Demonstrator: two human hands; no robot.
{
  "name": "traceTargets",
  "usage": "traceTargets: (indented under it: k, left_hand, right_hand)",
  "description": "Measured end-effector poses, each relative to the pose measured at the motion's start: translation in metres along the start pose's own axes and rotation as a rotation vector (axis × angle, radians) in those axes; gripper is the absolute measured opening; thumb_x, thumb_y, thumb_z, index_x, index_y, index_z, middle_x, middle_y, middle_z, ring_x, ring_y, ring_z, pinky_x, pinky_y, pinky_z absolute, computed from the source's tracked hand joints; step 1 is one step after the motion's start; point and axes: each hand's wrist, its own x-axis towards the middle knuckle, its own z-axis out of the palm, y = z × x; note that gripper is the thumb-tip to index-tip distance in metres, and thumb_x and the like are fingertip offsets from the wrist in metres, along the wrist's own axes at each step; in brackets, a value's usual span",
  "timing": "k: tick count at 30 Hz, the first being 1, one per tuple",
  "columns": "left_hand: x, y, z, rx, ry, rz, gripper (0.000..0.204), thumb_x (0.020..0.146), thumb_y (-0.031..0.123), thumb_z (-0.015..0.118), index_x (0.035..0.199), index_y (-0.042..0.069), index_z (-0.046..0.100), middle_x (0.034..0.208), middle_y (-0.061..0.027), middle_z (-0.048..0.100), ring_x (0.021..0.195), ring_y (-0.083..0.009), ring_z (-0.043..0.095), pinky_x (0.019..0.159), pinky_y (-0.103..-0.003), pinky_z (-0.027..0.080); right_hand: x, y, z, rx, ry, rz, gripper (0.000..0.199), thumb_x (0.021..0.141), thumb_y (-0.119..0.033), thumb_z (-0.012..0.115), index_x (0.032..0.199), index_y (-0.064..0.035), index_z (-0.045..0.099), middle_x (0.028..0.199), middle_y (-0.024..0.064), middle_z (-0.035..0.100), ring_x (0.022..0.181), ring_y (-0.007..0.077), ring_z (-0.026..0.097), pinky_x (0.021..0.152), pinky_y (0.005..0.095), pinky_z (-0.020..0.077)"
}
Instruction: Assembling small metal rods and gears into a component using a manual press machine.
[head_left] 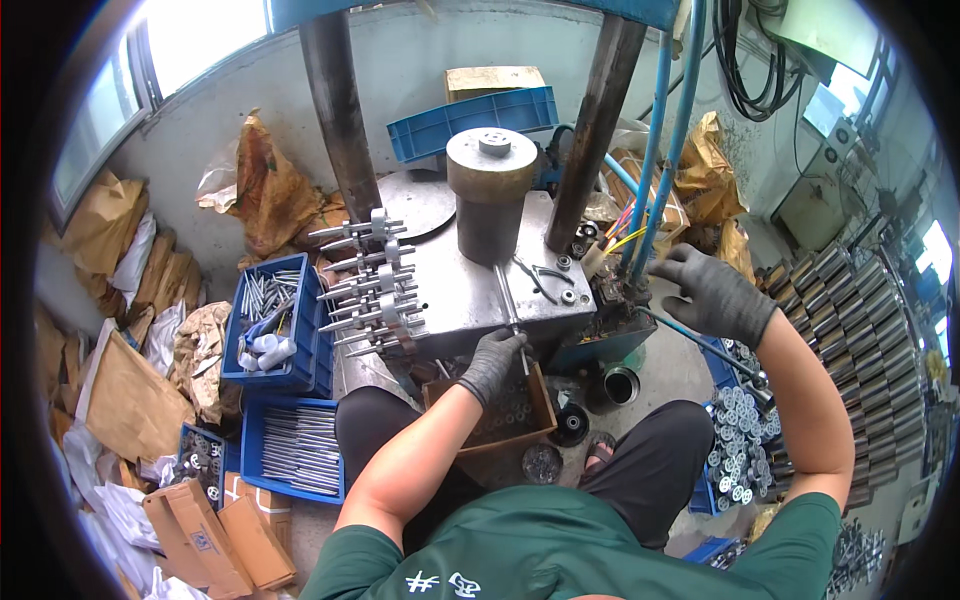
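Note:
My left hand (pixel 492 366), in a dark grey glove, is closed round the lower part of a slim metal shaft (pixel 505 290). The shaft slants over the front edge of the steel press table (pixel 455 285), its upper end near the foot of a thick steel cylinder (pixel 488 215). My right hand (pixel 718 292), gloved too, is raised at the right beside the blue pipes, fingers parted and holding nothing I can see. On the table lie dark-handled pliers (pixel 540 282) and small ring-shaped parts (pixel 568 296). Shafts fitted with round grey pieces (pixel 385 285) line the table's left edge.
Two dark columns (pixel 340 110) flank the cylinder. Blue crates of rods (pixel 300 445) stand at the left; a wooden box of rings (pixel 535 400) sits below my left hand. Grey wheel-like parts (pixel 740 440) and stacked metal tubes (pixel 840 350) fill the right. Blue hoses (pixel 665 150) run near my right hand.

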Motion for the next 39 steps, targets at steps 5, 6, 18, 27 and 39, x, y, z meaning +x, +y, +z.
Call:
traceTargets:
  k: [5, 6, 18, 27, 39]
  left_hand:
    - [0.001, -0.003, -0.004, -0.114, 0.043, -0.095, 0.030, 0.097, 0.024, 0.070, 0.118, 0.005, 0.061, 0.089, -0.0098, 0.072, 0.071, -0.0205, 0.070, 0.064, -0.036, 0.061]
    - [0.001, -0.002, 0.001, -0.125, 0.039, -0.093, 0.030, 0.097, 0.024, 0.070, 0.118, 0.005, 0.061, 0.089, -0.0098, 0.072, 0.071, -0.0205, 0.070, 0.064, -0.036, 0.061]
    - [0.000, -0.002, 0.000, -0.204, 0.164, -0.135, 0.026, 0.098, 0.023, 0.066, 0.117, 0.008, 0.057, 0.086, -0.0035, 0.062, 0.068, -0.0174, 0.063, 0.061, -0.035, 0.057]
    - [-0.044, 0.023, 0.008, -0.071, 0.369, 0.361, 0.023, 0.093, 0.006, 0.068, 0.115, 0.001, 0.062, 0.107, -0.0095, 0.067, 0.100, -0.0156, 0.061, 0.091, -0.029, 0.050]
    - [-0.090, 0.039, 0.034, -0.278, -0.314, 0.587, 0.045, 0.097, 0.020, 0.073, 0.134, 0.005, 0.051, 0.129, -0.0098, 0.060, 0.119, -0.0183, 0.058, 0.104, -0.037, 0.049]
  right_hand:
    - [0.090, -0.045, 0.002, 0.084, 0.219, -0.042, 0.042, 0.088, -0.018, 0.070, 0.128, -0.0074, 0.067, 0.119, 0.0191, 0.066, 0.103, 0.0360, 0.070, 0.093, 0.0428, 0.0567]
    - [0.109, -0.046, 0.002, 0.074, 0.213, -0.045, 0.042, 0.088, -0.018, 0.070, 0.128, -0.0074, 0.067, 0.119, 0.0191, 0.066, 0.103, 0.0360, 0.070, 0.093, 0.0428, 0.0567]
    - [0.313, -0.028, 0.031, 0.138, 0.353, 0.204, 0.064, 0.088, -0.046, 0.070, 0.137, -0.0066, 0.063, 0.123, 0.0231, 0.071, 0.114, 0.0377, 0.068, 0.104, 0.0413, 0.0520]
    - [0.220, -0.051, 0.056, 0.709, 0.561, -0.041, 0.051, 0.084, -0.021, 0.082, 0.125, 0.0039, 0.065, 0.107, 0.0152, 0.075, 0.099, 0.0196, 0.073, 0.089, 0.0327, 0.0582]
    - [0.045, -0.101, 0.172, 0.693, 0.683, -0.214, 0.063, 0.075, 0.000, 0.081, 0.133, -0.0077, 0.058, 0.119, 0.0132, 0.066, 0.104, 0.0267, 0.069, 0.090, 0.0368, 0.0575]
